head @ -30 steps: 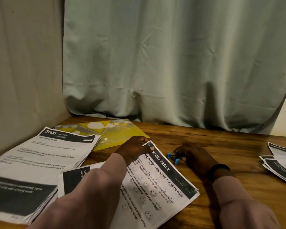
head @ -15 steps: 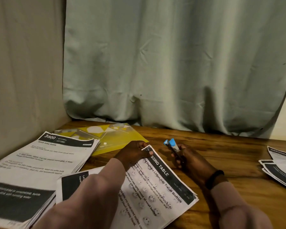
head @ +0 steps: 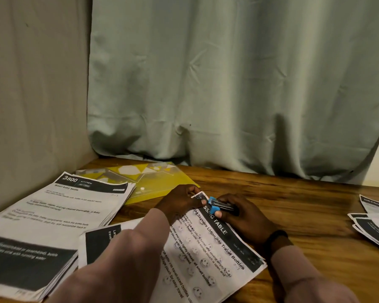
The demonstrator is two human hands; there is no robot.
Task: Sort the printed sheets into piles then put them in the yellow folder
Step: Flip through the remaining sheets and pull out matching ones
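Sorting under way, yellow folder (head: 162, 189) still empty-looking

Left hand (head: 179, 201) pinches the centre stack's (head: 206, 254) corner; right hand (head: 239, 215) grips a blue-tipped staple remover (head: 219, 207); piles lie lower left (head: 59, 215) and right (head: 374, 226).

- The stack of sheets (head: 59, 217) to the left of the hands carries a black header reading "3800 | KITCHEN", with the title "Wash baby bottle" under it.
- The sheet (head: 208, 256) under both hands shows "SSING TABLE" in white on its black band; below, part of a title reads "Skincare Lotion into Travel Bottles".
- Print on the sheets far right (head: 374, 224) is too blurred to read.
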